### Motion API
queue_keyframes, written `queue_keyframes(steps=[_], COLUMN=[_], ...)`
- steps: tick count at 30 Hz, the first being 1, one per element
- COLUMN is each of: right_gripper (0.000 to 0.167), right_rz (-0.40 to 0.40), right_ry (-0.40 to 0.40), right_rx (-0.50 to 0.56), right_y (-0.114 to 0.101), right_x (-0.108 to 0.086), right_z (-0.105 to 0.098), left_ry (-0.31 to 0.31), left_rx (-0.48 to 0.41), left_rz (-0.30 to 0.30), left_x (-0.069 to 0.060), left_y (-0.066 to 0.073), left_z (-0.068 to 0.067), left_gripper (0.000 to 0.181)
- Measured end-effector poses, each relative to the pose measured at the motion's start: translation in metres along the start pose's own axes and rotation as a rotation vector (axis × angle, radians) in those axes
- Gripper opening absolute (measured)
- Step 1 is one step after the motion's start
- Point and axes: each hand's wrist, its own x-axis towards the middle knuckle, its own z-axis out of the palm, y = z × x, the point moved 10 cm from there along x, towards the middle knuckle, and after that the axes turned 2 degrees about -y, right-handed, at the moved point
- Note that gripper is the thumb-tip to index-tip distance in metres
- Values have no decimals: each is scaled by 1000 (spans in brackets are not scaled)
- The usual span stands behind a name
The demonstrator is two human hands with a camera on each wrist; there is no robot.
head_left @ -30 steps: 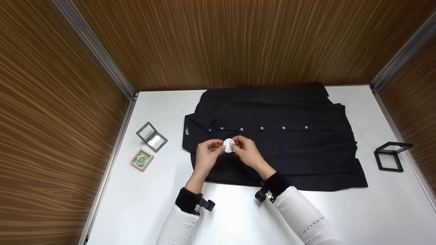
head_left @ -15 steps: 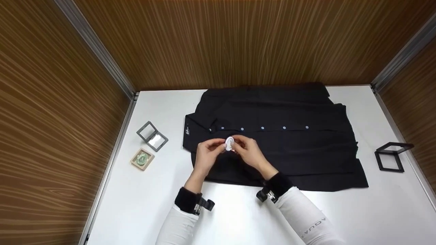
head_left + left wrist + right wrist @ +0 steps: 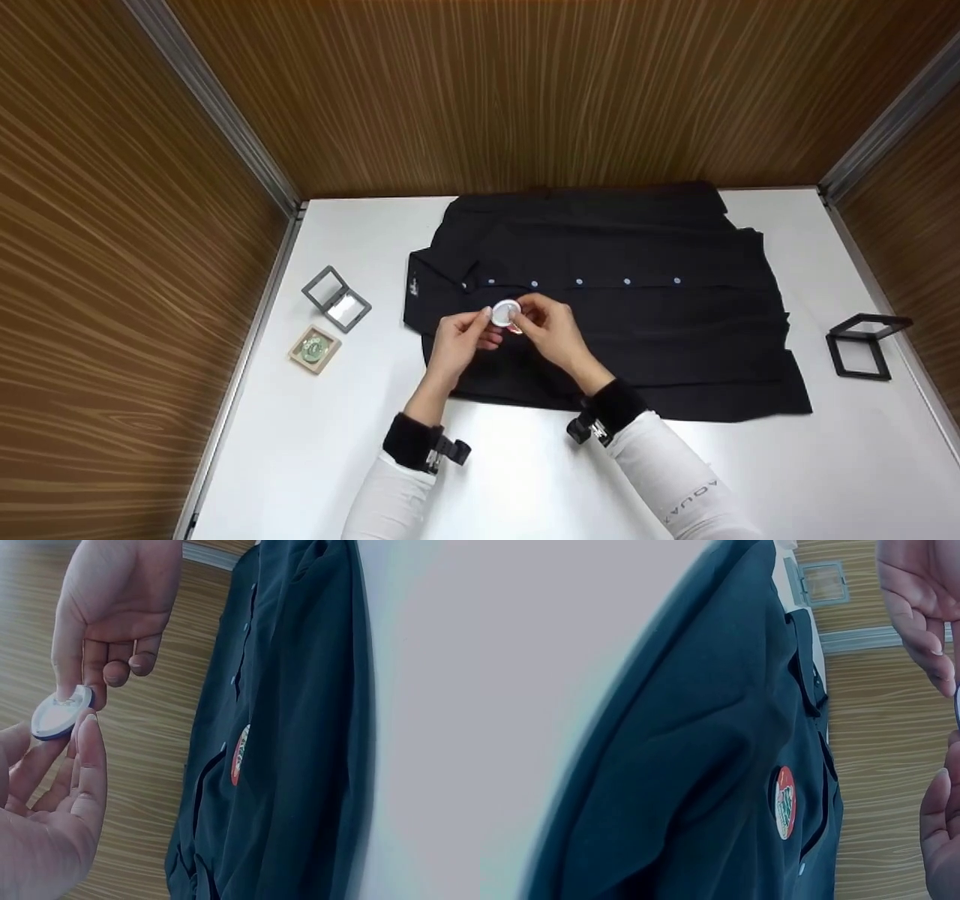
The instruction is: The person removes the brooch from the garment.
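A round pin badge [image 3: 505, 312], its white back facing up, is held above a dark button shirt [image 3: 637, 337]. My left hand [image 3: 456, 345] pinches the badge's left edge between thumb and fingers. On the other side, my right hand [image 3: 553, 334] grips it, the thumb lying over the back where the pin sits, as the left wrist view of the badge [image 3: 61, 714] shows. Another badge [image 3: 784, 802], red and white with green print, is on the shirt front below the hands. In the right wrist view the held badge is mostly cut off at the edge.
An open grey frame case [image 3: 337, 300] and a small wooden box [image 3: 315, 349] with a green disc lie left of the shirt. An open black frame case [image 3: 859, 354] stands at the right. Wood-grain walls [image 3: 525, 97] enclose the white table [image 3: 517, 472].
The badge has been tilted edge-on and then turned back to show its white back. My left fingers have shifted their hold, and the red badge on the shirt now shows beneath.
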Motion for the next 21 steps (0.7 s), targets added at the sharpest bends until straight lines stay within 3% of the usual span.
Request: queue_keyframes(steps=[7, 14, 21], right_gripper=[9, 13, 16], right_rz=[-187, -329, -354], right_ry=[-17, -29, -78], right_rx=[-81, -55, -44], right_y=[-14, -24, -25], right_x=[-3, -8, -11], right_z=[2, 3, 6], left_ry=[48, -25, -73], left_rx=[-41, -191, -270], left_rz=[-89, -149, -202], left_x=[-1, -2, -4], left_y=[-7, -13, -21], left_z=[-7, -4, -5], left_gripper=[37, 15, 26])
